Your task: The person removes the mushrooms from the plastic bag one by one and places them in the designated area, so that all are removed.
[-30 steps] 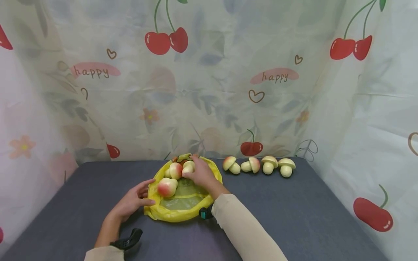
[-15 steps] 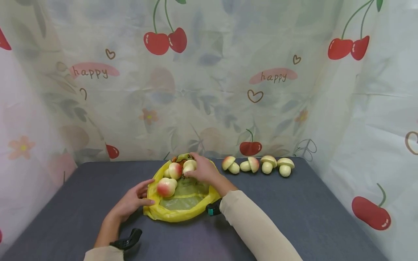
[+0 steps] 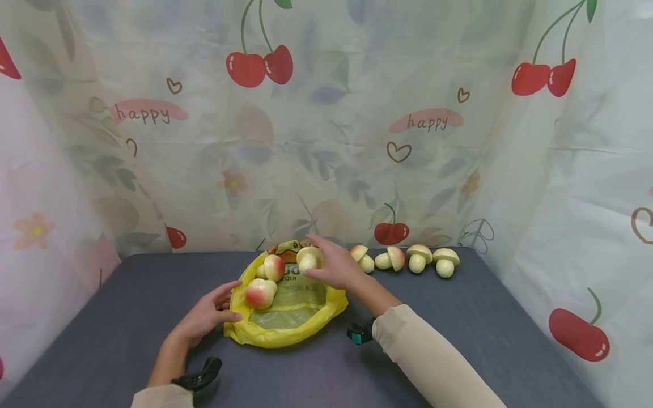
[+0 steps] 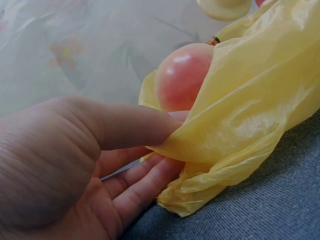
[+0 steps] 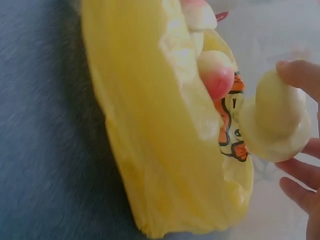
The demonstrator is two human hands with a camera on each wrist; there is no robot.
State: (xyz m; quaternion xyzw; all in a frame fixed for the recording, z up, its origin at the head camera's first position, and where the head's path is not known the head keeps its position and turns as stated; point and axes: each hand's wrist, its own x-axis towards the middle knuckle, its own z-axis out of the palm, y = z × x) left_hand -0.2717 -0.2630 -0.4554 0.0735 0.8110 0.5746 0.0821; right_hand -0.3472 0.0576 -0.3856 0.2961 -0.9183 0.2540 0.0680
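Eased rightward since earlier, head view: my right hand (image 3: 335,264) pinches a glossy, cream, round-capped mushroom (image 3: 308,260) by the yellow plastic bag (image 3: 280,339); left wrist: my left hand (image 4: 75,145) pinches its edge, best held steady; right wrist: light thumb-to-fingers grip should suffice.

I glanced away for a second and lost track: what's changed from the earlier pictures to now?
The right hand and the held mushroom have moved to the person's right, uncovering more of the print in the yellow bag. The left hand stays at the bag's left rim; two mushrooms inside and four mushrooms at right stay put.
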